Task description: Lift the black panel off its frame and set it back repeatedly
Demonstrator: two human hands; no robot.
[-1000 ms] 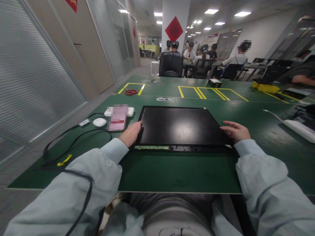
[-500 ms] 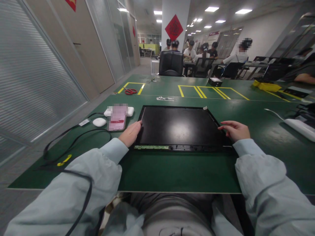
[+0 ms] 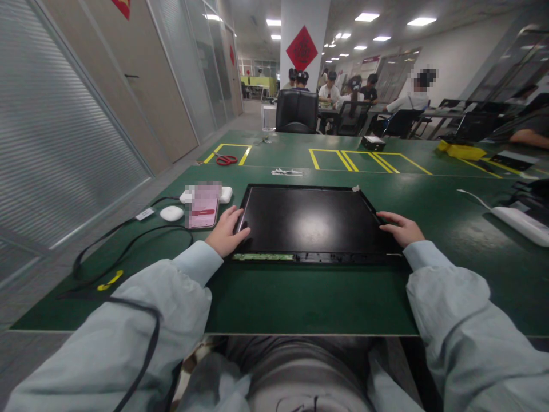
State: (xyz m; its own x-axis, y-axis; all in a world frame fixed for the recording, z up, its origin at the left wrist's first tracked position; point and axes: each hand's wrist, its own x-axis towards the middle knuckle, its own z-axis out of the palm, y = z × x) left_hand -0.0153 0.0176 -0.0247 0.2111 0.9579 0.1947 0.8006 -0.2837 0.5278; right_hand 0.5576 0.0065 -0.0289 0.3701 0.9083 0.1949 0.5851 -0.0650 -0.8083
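Note:
A flat black display panel (image 3: 300,220) lies on the green table, with a strip of green circuit board (image 3: 263,257) along its near edge and a small pale tab at its far right corner. My left hand (image 3: 226,232) rests at the panel's left edge, thumb spread away from the fingers and reaching over the frame. At the opposite edge is my right hand (image 3: 402,229), its fingers stretched out with the tips at the frame. Neither hand is closed round the panel.
Left of the panel are a phone (image 3: 203,209), a white round object (image 3: 172,213) and a black cable (image 3: 128,246). Red-handled scissors (image 3: 226,160) lie farther back. A white power strip (image 3: 521,225) is at the right. People sit beyond the black chair (image 3: 297,111).
My left hand has opened out, its thumb now apart from the fingers and over the panel's edge. My right hand has moved slightly left, fingertips onto the right edge. The panel stays put.

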